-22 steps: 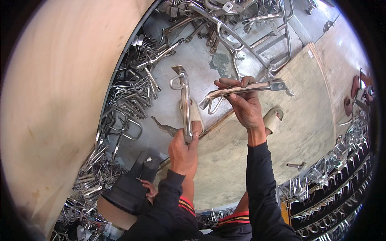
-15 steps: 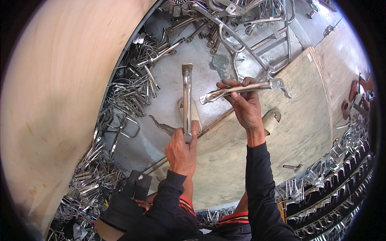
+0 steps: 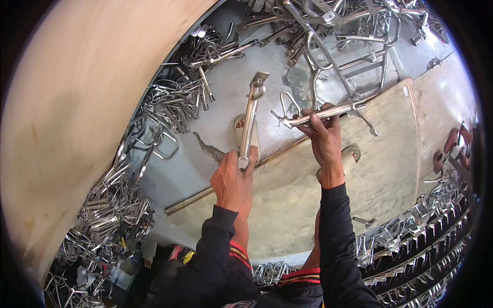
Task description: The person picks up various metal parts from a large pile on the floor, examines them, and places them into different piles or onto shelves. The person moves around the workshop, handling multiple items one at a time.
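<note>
My left hand (image 3: 233, 177) grips the lower end of a long chrome metal bar (image 3: 250, 115) and holds it nearly upright, its bracket end pointing away from me. My right hand (image 3: 324, 138) holds a second chrome bar (image 3: 328, 112) roughly level, with a wire loop at its left end and a bracket at its right end. Both parts hang above a grey concrete floor (image 3: 226, 102) and the edge of a plywood board (image 3: 380, 169). The two bars are apart, not touching.
Heaps of shiny metal parts lie at the left (image 3: 174, 97), lower left (image 3: 108, 215) and top (image 3: 328, 25). Rows of stacked chrome parts (image 3: 426, 241) fill the lower right. A large curved wooden panel (image 3: 77, 102) stands at the left. A sandal (image 3: 246, 136) rests on the floor.
My left hand has turned its bar so the bracket end now tilts to the right. The right hand's bar has stayed level, with its wire loop now standing up at the left end.
</note>
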A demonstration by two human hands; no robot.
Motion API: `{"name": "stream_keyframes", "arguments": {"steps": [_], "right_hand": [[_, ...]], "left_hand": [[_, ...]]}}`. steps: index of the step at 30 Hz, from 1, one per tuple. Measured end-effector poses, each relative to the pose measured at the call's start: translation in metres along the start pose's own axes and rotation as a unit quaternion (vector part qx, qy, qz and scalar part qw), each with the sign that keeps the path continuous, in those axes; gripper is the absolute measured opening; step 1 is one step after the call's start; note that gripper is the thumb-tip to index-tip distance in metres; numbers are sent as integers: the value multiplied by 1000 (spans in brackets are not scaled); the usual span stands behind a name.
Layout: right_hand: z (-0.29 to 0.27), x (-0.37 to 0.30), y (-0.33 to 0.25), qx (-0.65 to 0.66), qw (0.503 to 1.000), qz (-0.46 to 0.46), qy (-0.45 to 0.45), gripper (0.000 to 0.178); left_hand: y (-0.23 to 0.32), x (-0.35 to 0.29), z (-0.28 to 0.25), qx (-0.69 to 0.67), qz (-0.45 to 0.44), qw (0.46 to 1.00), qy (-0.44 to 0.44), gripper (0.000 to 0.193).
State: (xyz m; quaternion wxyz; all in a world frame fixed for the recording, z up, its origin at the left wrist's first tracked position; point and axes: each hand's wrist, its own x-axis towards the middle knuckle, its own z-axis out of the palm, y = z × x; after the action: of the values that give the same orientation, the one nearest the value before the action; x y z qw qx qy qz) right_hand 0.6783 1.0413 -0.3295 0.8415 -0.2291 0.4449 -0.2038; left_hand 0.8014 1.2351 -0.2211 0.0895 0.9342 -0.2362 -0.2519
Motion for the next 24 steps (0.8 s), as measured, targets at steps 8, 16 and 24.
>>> {"name": "stream_keyframes", "arguments": {"steps": [8, 16, 24], "right_hand": [[18, -10, 14, -87, 996, 21, 0, 40], [43, -18, 39, -90, 994, 56, -29, 30], [62, -26, 66, -103, 990, 74, -55, 31]], "left_hand": [[-45, 3, 6, -399, -70, 894, -189, 52], [-80, 9, 7, -588, -192, 745, -249, 49], [-100, 14, -3, -624, -184, 718, -247, 43]]}}
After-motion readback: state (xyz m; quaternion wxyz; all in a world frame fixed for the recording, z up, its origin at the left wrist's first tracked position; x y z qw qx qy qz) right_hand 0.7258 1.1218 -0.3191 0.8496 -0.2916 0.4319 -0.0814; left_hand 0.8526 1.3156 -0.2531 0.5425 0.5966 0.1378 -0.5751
